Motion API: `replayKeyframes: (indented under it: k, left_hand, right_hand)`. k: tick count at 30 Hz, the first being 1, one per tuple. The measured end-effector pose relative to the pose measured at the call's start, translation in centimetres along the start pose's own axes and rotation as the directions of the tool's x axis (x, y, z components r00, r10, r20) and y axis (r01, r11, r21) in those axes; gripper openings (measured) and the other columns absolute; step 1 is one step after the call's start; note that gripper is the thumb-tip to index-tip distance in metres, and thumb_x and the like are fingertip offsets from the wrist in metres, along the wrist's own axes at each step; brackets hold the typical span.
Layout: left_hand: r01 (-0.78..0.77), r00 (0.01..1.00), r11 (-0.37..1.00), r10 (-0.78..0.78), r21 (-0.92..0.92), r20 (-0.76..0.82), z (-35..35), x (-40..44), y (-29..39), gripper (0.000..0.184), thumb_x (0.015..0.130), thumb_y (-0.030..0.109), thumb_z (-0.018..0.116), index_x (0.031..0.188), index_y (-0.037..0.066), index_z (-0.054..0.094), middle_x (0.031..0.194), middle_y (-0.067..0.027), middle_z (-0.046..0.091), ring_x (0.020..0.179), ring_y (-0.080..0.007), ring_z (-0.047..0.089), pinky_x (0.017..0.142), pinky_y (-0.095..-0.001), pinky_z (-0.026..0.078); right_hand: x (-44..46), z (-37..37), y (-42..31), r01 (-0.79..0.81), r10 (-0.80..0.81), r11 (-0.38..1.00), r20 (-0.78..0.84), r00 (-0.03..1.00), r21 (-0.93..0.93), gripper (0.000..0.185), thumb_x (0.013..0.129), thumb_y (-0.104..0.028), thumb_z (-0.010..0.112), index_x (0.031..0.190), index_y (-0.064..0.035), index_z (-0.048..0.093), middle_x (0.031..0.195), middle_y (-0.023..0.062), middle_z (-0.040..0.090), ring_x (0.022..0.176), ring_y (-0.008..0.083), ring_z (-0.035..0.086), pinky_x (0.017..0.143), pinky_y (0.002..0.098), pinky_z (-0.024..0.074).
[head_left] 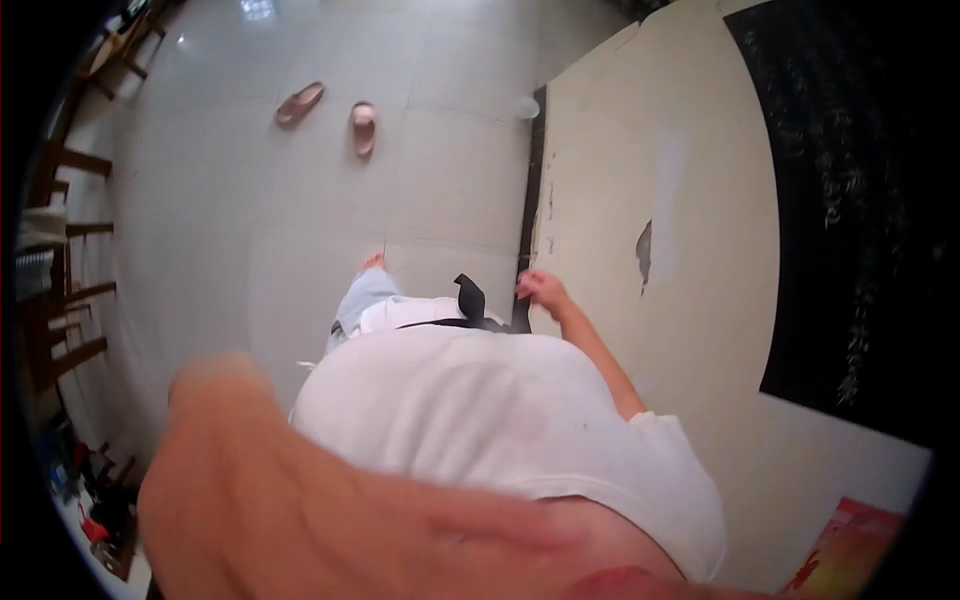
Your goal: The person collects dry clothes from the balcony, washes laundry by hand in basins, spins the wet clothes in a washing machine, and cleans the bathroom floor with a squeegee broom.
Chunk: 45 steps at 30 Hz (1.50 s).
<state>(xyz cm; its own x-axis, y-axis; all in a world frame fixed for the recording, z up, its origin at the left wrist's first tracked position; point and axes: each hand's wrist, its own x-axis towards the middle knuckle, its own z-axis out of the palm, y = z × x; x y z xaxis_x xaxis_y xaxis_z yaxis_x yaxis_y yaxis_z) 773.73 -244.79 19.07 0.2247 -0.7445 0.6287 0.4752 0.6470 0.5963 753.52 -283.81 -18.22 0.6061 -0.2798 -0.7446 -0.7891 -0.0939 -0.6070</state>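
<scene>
My left hand [270, 490] is large and blurred, close under the camera at lower left. One finger stretches right across the chest of the white shirt [440, 400]; the other fingertips are not clear. I see nothing in this hand. My right hand [542, 289] hangs beside the waist, near the wall, with its fingers curled together. Whether something is pinched in them cannot be made out. Close to it, a black band with a loose end [470, 298] lies at the waist over light clothing. Below, a bare foot [374, 262] shows on the tiled floor [300, 220].
A pair of pink slippers [364, 130] lies ahead on the floor. The cream wall [600, 190] on the right has a dark baseboard, peeled paint and a blackboard [830, 200] with writing. Wooden chairs [85, 290] line the left. A red poster [845, 550] is at lower right.
</scene>
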Motion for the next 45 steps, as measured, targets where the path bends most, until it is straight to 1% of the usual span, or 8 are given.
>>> replayKeyframes:
  k: [4, 12, 14, 17, 26, 39, 44, 45]
  left_hand:
    - [0.130, 0.683, 0.991, -0.065, 0.034, -0.728, 1.5, 9.0, 2.6, 0.019, 0.088, 0.020, 0.051, 0.102, 0.019, 0.064, 0.110, 0.0000, 0.062, 0.103, -0.0173, 0.056, 0.101, -0.0423, 0.026]
    - [-0.234, 0.950, 0.970, 0.212, 0.071, 0.229, -27.2, 21.5, -3.0, 0.036, 0.081, 0.009, 0.062, 0.116, 0.013, 0.056, 0.123, -0.0047, 0.054, 0.119, -0.0290, 0.046, 0.101, -0.0505, 0.027]
    - [0.154, 0.964, 0.987, -0.161, 0.053, 0.212, -31.1, 25.4, -1.9, 0.034, 0.082, 0.008, 0.061, 0.115, 0.010, 0.056, 0.122, -0.0052, 0.055, 0.115, -0.0277, 0.050, 0.100, -0.0475, 0.030]
    - [-0.001, 0.979, 1.000, -0.006, 0.031, 0.202, -37.6, 29.4, -5.3, 0.056, 0.082, 0.028, 0.062, 0.119, -0.011, 0.047, 0.113, -0.0304, 0.053, 0.109, -0.0427, 0.050, 0.093, -0.0462, 0.038]
    - [0.403, 0.872, 0.913, -0.406, -0.070, -0.274, -58.0, 37.0, -9.2, 0.066, 0.076, 0.024, 0.067, 0.121, -0.017, 0.041, 0.124, -0.0299, 0.044, 0.119, -0.0337, 0.044, 0.099, -0.0409, 0.033]
    - [0.840, 0.531, 0.528, -0.847, 0.126, 0.012, -88.3, 64.8, -19.6, 0.041, 0.088, 0.019, 0.055, 0.122, -0.003, 0.049, 0.121, -0.0131, 0.053, 0.112, -0.0206, 0.049, 0.098, -0.0343, 0.036]
    - [0.913, 0.015, -0.141, -0.926, 0.383, -0.378, -95.7, 69.8, -29.0, 0.036, 0.088, 0.025, 0.055, 0.116, 0.002, 0.055, 0.107, -0.0138, 0.060, 0.099, -0.0208, 0.056, 0.086, -0.0291, 0.043]
    - [0.830, 0.237, -0.018, -0.894, 0.558, -0.380, -97.7, 69.2, -30.5, 0.037, 0.088, 0.028, 0.055, 0.115, 0.003, 0.055, 0.102, -0.0139, 0.061, 0.094, -0.0191, 0.057, 0.082, -0.0286, 0.044]
  right_hand:
    - [2.7, -2.3, 4.3, -0.200, 0.203, 0.975, -0.026, 0.979, 0.091, 0.019, 0.083, -0.023, 0.057, 0.088, -0.0051, 0.061, 0.069, 0.0040, 0.060, 0.060, 0.0111, 0.055, 0.052, 0.0252, 0.0447]
    - [20.2, -12.3, 12.0, -0.263, 0.263, 0.965, -0.100, 0.959, 0.022, 0.020, 0.081, -0.025, 0.058, 0.087, -0.0067, 0.065, 0.084, 0.0058, 0.065, 0.070, 0.0185, 0.061, 0.068, 0.0333, 0.0495]
    - [26.7, -16.3, 6.1, -0.321, 0.340, 0.927, -0.072, 0.938, 0.194, 0.019, 0.082, -0.025, 0.056, 0.084, -0.0065, 0.062, 0.079, 0.0069, 0.063, 0.067, 0.0192, 0.060, 0.061, 0.0328, 0.0495]
    - [30.5, -21.5, -5.7, -0.351, 0.382, 0.884, -0.044, 0.923, 0.307, 0.017, 0.084, -0.022, 0.054, 0.084, -0.0058, 0.058, 0.074, 0.0089, 0.061, 0.059, 0.0175, 0.059, 0.048, 0.0295, 0.0469]
    - [47.3, -35.6, -39.6, 0.105, -0.048, 0.960, -0.216, 0.975, 0.258, 0.020, 0.086, -0.021, 0.053, 0.099, -0.0064, 0.057, 0.082, 0.0030, 0.062, 0.067, 0.0092, 0.058, 0.059, 0.0215, 0.0452]
    - [53.5, -40.4, -37.8, -0.382, 0.492, 0.775, -0.101, 0.865, 0.502, 0.010, 0.082, -0.015, 0.051, 0.078, -0.0071, 0.056, 0.064, 0.0030, 0.053, 0.051, 0.0133, 0.051, 0.044, 0.0255, 0.0418]
    - [61.2, -48.0, -41.3, -0.287, 0.455, 0.762, -0.164, 0.875, 0.581, 0.015, 0.084, -0.018, 0.050, 0.077, -0.0077, 0.057, 0.065, 0.0035, 0.055, 0.053, 0.0131, 0.053, 0.044, 0.0257, 0.0418]
    - [65.5, -49.1, -40.1, -0.265, 0.434, 0.760, -0.160, 0.886, 0.594, 0.016, 0.084, -0.019, 0.050, 0.076, -0.0077, 0.057, 0.066, 0.0034, 0.056, 0.054, 0.0129, 0.053, 0.044, 0.0257, 0.0419]
